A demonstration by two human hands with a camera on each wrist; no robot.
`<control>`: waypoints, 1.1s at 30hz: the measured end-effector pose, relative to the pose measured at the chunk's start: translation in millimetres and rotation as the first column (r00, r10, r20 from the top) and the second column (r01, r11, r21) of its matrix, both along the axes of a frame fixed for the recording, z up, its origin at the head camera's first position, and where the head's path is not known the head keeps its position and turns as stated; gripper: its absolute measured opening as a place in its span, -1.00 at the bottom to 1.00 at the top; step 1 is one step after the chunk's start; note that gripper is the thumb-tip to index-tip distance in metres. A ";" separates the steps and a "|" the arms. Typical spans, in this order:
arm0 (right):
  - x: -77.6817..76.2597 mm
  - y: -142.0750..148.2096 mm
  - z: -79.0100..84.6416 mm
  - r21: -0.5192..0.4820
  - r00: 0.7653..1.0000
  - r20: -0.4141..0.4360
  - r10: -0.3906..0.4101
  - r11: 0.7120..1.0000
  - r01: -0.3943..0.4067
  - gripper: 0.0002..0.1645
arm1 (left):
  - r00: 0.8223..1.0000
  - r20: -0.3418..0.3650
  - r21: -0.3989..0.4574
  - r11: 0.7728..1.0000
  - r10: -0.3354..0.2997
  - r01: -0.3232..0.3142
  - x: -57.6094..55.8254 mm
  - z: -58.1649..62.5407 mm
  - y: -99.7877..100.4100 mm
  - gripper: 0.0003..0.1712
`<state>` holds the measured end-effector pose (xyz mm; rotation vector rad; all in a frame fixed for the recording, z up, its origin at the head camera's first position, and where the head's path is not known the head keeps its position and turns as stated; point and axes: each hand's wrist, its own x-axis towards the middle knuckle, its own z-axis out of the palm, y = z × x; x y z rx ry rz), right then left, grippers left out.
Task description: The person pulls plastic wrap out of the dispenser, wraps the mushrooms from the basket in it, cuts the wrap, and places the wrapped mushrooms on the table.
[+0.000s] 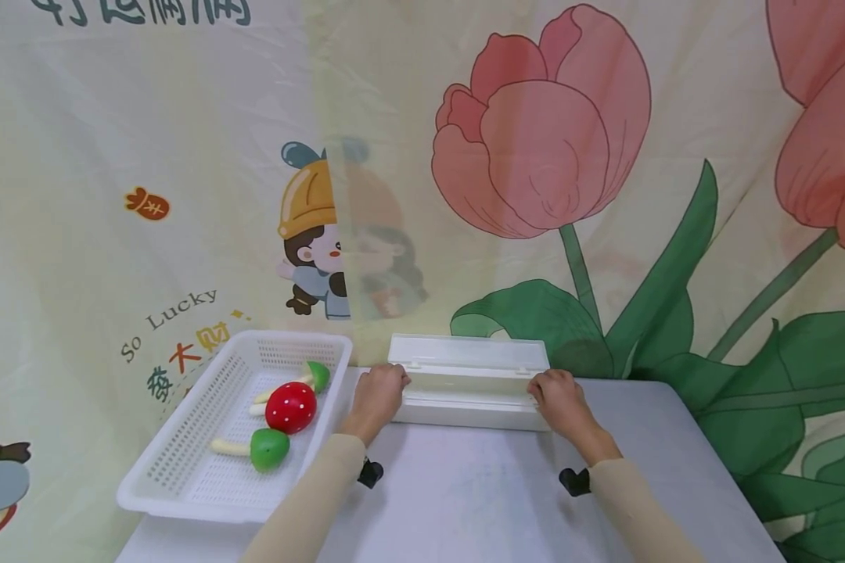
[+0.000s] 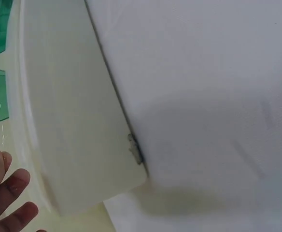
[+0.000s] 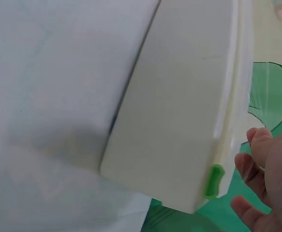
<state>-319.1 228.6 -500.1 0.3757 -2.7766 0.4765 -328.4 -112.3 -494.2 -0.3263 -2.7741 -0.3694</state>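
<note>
A long white cling film dispenser [image 1: 472,414] lies across the far part of the table, its clear lid [image 1: 468,352] tilted up at the back. My left hand [image 1: 380,395] is at its left end and my right hand [image 1: 562,397] at its right end. Thumb and forefinger of each hand pinch the edge of clear cling film [image 3: 266,99], which shows glossy streaks in the right wrist view. The other fingers are loosely bent. A green tab [image 3: 214,181] sits near the dispenser's corner by my right hand. A small grey piece [image 2: 135,149] shows along its lower edge.
On the left, a white plastic basket [image 1: 162,438] holds toy mushrooms: a red one [image 1: 291,407] with white dots and green-capped ones [image 1: 270,450]. A white cloth covers the table [image 1: 479,500]. A printed curtain [image 1: 366,94] hangs right behind.
</note>
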 end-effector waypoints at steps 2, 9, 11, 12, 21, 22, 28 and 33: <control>0.9 -0.3 5.5 -0.013 1.000 -0.022 0.006 1.000 -0.006 -0.89 | 1.000 -0.023 0.012 1.000 0.002 -0.002 0.4 3.9 -0.9 -0.85; 2.4 -0.6 26.5 -0.100 0.989 -0.133 0.058 0.992 -0.071 -0.89 | 0.997 -0.082 0.086 0.996 -0.006 0.014 2.6 25.8 -4.6 -0.83; 3.9 -0.1 31.6 -0.112 0.988 -0.142 0.060 0.991 -0.076 -0.88 | 0.995 -0.099 0.104 0.994 -0.018 0.029 4.9 32.7 -5.9 -0.84; 4.9 0.1 33.5 -0.114 0.989 -0.134 0.059 0.991 -0.075 -0.87 | 0.994 -0.103 0.110 0.993 -0.023 0.035 5.8 35.3 -6.6 -0.85; 9.6 4.2 33.1 -0.236 0.995 0.045 0.084 0.969 -0.071 -0.81 | 0.990 0.007 0.350 0.928 -0.140 0.128 7.1 28.6 -10.9 -0.86; 9.8 4.4 31.7 -0.253 0.995 0.048 0.085 0.965 -0.071 -0.82 | 0.987 0.005 0.397 0.906 -0.161 0.145 7.3 27.1 -11.2 -0.86; 14.8 4.3 22.9 -0.296 0.992 0.062 0.110 0.951 -0.087 -0.86 | 0.976 0.004 0.628 0.760 -0.219 0.168 12.7 21.0 -10.7 -0.85; 17.7 3.0 18.4 -0.314 0.988 0.053 0.145 0.942 -0.121 -0.84 | 0.980 -0.020 0.654 0.739 -0.196 0.161 15.8 16.4 -8.8 -0.86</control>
